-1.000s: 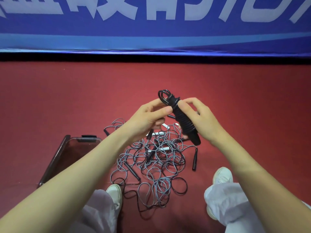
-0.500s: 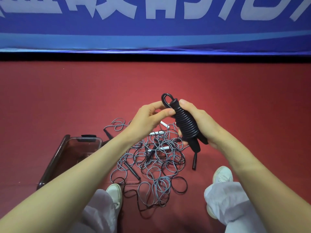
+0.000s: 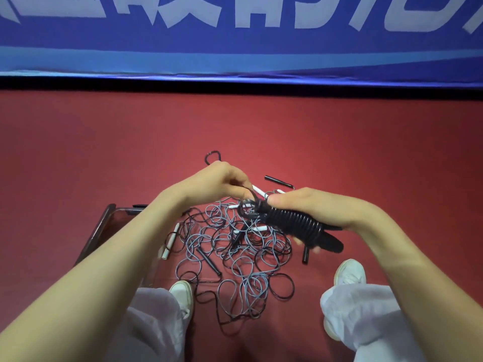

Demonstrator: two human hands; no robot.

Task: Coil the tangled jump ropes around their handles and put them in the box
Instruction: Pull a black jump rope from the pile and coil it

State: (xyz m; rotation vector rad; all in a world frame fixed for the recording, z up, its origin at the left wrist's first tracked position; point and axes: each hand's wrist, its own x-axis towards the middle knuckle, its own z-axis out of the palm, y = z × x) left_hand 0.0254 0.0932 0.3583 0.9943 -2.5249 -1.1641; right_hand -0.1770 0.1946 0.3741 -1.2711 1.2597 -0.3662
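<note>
My right hand [image 3: 318,207] grips a black jump rope [image 3: 295,226] coiled tightly around its handles, lying almost level above the floor. My left hand [image 3: 209,184] pinches the loose end loop of that rope at the bundle's left tip. Below both hands a tangled pile of grey and black ropes [image 3: 235,252] lies on the red floor, with black and white handles sticking out of it. The clear plastic box [image 3: 109,226] stands on the floor to the left, mostly hidden behind my left forearm.
A loose black handle [image 3: 278,181] lies beyond the pile, and a small rope loop [image 3: 213,156] shows above my left hand. My white shoes [image 3: 183,293] [image 3: 349,273] and knees flank the pile. A blue banner [image 3: 235,35] closes off the far side of the red floor.
The coiled bundle has swung from nearly upright to almost level and dropped lower. My left hand moved from beside the top loop to pinching the rope's end at the left tip.
</note>
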